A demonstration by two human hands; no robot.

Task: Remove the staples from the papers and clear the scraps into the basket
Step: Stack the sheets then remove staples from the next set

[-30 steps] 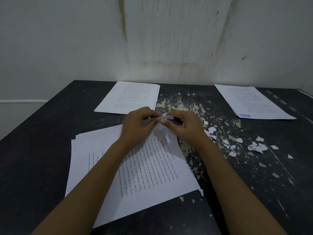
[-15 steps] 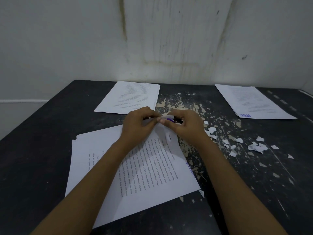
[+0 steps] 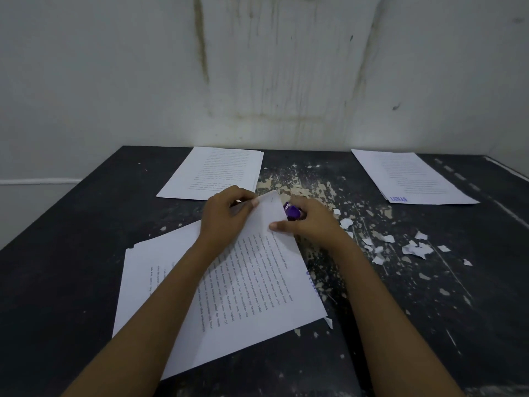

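Our left hand (image 3: 226,213) pinches the far corner of the near papers (image 3: 243,296) between thumb and fingers (image 3: 240,194) and bends it up off the tabletop (image 3: 71,253), we judge so that the stapled spot stands free for the tool. Our right hand (image 3: 312,222) has its fingers curled round a purple remover (image 3: 292,211), held just behind that raised corner, while its thumb presses on the sheet's right edge, probably to hold it taut. A small dark mark near the corner's tip may be the staple (too small to tell). The rest of the papers lies flat and askew under both forearms. Torn scraps (image 3: 415,249) lie scattered to the right, apart from the papers and not yet cleared; the basket is not in view. A left stack (image 3: 214,173) and a right stack (image 3: 412,179) lie at the far edge, well apart, likely to stay sorted from the set in hand. We judge the step to be staple removal, with the clearing yet to come
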